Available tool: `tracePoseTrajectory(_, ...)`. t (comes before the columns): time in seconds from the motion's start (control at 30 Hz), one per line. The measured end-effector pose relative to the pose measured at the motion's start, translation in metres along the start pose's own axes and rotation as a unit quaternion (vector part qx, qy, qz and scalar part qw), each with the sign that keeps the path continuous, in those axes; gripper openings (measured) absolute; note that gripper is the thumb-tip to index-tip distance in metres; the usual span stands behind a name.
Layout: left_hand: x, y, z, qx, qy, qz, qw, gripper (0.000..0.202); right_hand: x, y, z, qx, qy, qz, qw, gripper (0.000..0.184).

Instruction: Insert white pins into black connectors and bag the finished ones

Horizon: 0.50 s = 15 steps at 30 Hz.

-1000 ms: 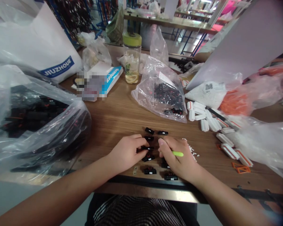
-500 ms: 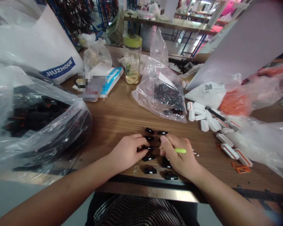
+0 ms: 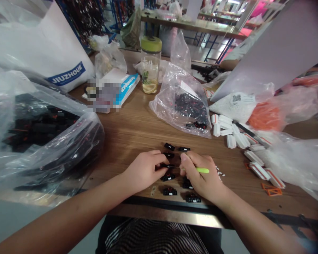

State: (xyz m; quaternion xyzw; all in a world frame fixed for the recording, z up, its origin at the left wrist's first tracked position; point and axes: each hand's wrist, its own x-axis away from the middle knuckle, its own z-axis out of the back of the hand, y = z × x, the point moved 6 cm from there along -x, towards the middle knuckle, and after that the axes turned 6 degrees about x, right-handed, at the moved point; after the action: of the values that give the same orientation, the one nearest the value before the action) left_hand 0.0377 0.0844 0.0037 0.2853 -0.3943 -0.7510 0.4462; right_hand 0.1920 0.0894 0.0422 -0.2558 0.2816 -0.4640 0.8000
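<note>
My left hand (image 3: 148, 167) pinches a small black connector housing (image 3: 166, 165) with white dots on it. In my right hand (image 3: 198, 171) is a thin tool with a lime-green handle (image 3: 202, 170); its slender metal shaft (image 3: 176, 167) points left and its tip meets the held housing. Two rows of like housings lie around the hands, such as one at the near left (image 3: 170, 191) and one at the near right (image 3: 194, 199). Part of the right row is hidden behind my right hand. Small white pegs (image 3: 220, 172) lie just right of that hand.
A clear bag of black parts (image 3: 180, 116) lies beyond the hands, near a lidded bottle (image 3: 150, 67). On the left stands a large open plastic bag (image 3: 90, 141) of black housings. White pieces (image 3: 224, 123) and orange frames (image 3: 271, 190) are scattered at the right.
The view has shifted slightly. Both hands stay in nearly the same place, with the tool tip still at the held housing.
</note>
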Motion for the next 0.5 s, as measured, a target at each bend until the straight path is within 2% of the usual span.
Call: tracePoseTrajectory(0.5,-0.0001,0.0012,0.0015,-0.002,-0.006,0.003,1.000,0.015,0.0020,0.0001,0.0010,-0.001,0.004,0.004,1.000,0.039)
